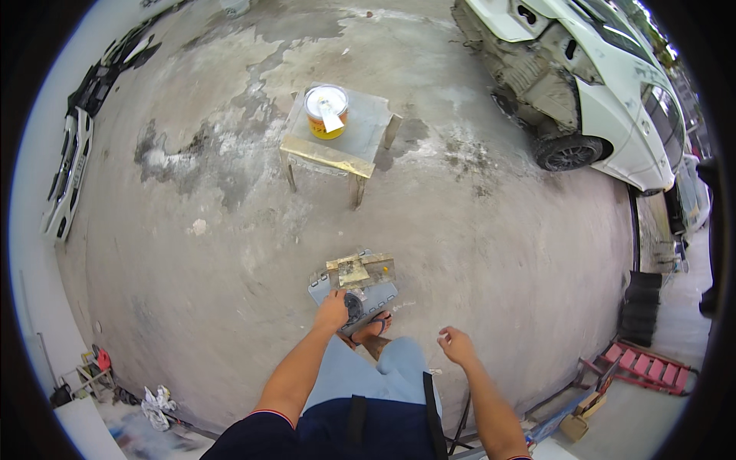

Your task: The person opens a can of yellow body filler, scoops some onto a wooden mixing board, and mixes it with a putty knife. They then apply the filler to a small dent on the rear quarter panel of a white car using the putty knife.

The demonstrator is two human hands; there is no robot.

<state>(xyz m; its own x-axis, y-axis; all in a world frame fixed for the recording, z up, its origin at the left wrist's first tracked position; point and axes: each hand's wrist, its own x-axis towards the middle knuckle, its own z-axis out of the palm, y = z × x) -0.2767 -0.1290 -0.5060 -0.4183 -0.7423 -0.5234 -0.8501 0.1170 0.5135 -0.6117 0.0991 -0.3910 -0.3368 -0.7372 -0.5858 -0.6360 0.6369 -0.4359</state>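
Observation:
My left hand (333, 310) is closed at the near side of a grey plastic case or board (318, 284); what exactly its fingers grip is hidden. On top of that lies a stained, paint-crusted board (360, 268), and a dark round object (353, 307) sits just right of the hand. My sandaled foot (372, 328) shows just below. My right hand (456, 345) hangs apart to the right, fingers loosely curved and holding nothing.
Ahead stands a worn low table (364, 123) bearing a tin (326, 123) with a white piece on its lid. A partly dismantled white car (629, 130) is upper right. Detached bumpers (69, 172) line the left wall. A red ladder (648, 364) lies lower right.

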